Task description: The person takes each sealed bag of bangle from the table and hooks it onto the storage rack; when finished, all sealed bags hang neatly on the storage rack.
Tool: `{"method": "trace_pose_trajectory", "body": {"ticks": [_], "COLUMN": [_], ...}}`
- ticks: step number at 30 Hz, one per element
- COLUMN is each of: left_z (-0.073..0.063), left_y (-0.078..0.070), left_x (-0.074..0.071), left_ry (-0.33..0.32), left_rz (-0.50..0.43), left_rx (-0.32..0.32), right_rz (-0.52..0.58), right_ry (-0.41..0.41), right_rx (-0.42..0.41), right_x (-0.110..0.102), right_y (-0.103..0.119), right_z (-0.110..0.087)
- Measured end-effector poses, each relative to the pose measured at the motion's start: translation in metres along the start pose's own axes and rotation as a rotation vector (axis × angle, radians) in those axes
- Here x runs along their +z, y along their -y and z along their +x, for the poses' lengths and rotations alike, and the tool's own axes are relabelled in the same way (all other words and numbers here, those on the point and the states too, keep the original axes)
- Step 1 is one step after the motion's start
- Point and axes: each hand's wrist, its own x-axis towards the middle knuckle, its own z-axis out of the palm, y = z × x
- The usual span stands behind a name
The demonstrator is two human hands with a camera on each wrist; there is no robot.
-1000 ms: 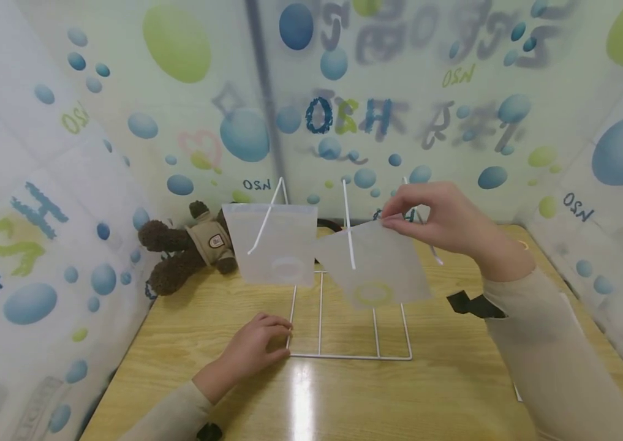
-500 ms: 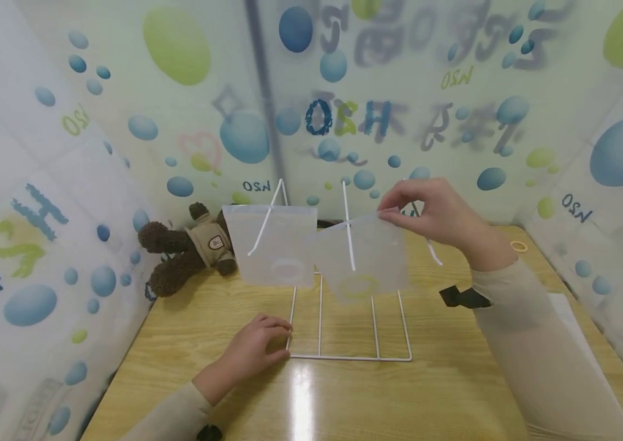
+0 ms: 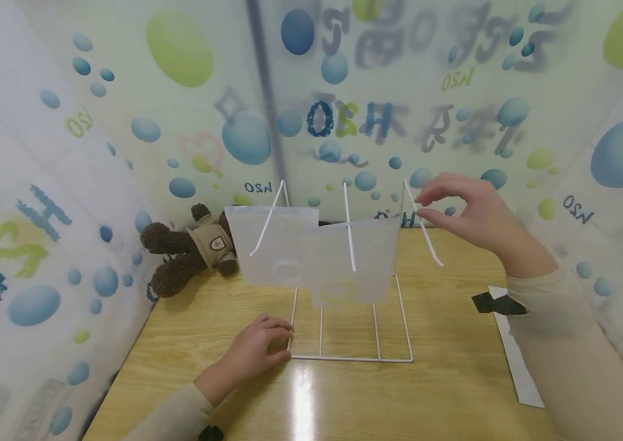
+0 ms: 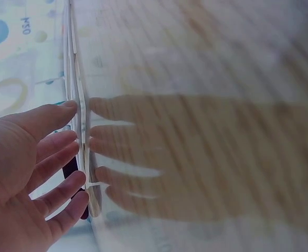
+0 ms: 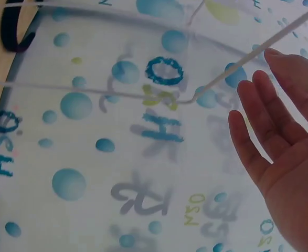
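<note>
A white wire rack (image 3: 352, 359) stands on the wooden table, its upper prongs sloping toward me. Two translucent plastic bags hang side by side from it. The left bag (image 3: 256, 233) has a pale ring shape low inside; the right bag (image 3: 372, 263) has a yellow ring (image 3: 339, 283) at its bottom. My right hand (image 3: 471, 211) is at the bare right prong (image 3: 432, 245), fingers loosely bent with nothing held; whether they touch the wire, I cannot tell. With extended fingers my left hand (image 3: 256, 343) rests against the front left corner of the rack's base.
A brown teddy bear (image 3: 209, 248) in a beige top lies behind the rack on the left. White paper (image 3: 521, 367) lies partly under my right forearm. Printed walls (image 3: 454, 122) with blue and green dots close in the table on three sides.
My right hand has let go of the right bag and moved right to the end prong. The bag has shifted left and hangs straighter. My left hand has stayed put.
</note>
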Motion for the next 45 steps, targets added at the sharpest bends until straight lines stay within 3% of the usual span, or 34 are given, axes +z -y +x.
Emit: {"method": "trace_pose_trajectory", "body": {"ticks": [7, 13, 24, 32, 40, 45], "left_z": [0.001, 0.000, -0.003, -0.001, 0.001, -0.001], "left_y": [0.001, 0.000, -0.002, -0.001, -0.001, -0.002], "left_x": [0.001, 0.002, 0.000, 0.001, 0.001, 0.000], "left_ry": [0.009, -0.002, -0.017, 0.010, 0.013, 0.017], "left_rz": [0.006, -0.002, 0.011, 0.017, 0.017, 0.008], "left_rx": [-0.004, -0.009, -0.006, -0.009, -0.012, -0.018], "right_rz": [-0.098, -0.205, -0.408, -0.405, -0.342, -0.294], "right_ry": [0.010, 0.107, 0.282, 0.501, 0.528, 0.569], "right_rx": [0.147, 0.344, 0.411, 0.588, 0.802, 0.844], "right_x": [-0.024, -0.037, -0.059, -0.070, -0.071, -0.069], "right_y": [-0.035, -0.069, -0.126, -0.159, -0.176, -0.184], "right_z": [-0.045, -0.091, -0.171, -0.205, -0.228, -0.236]}}
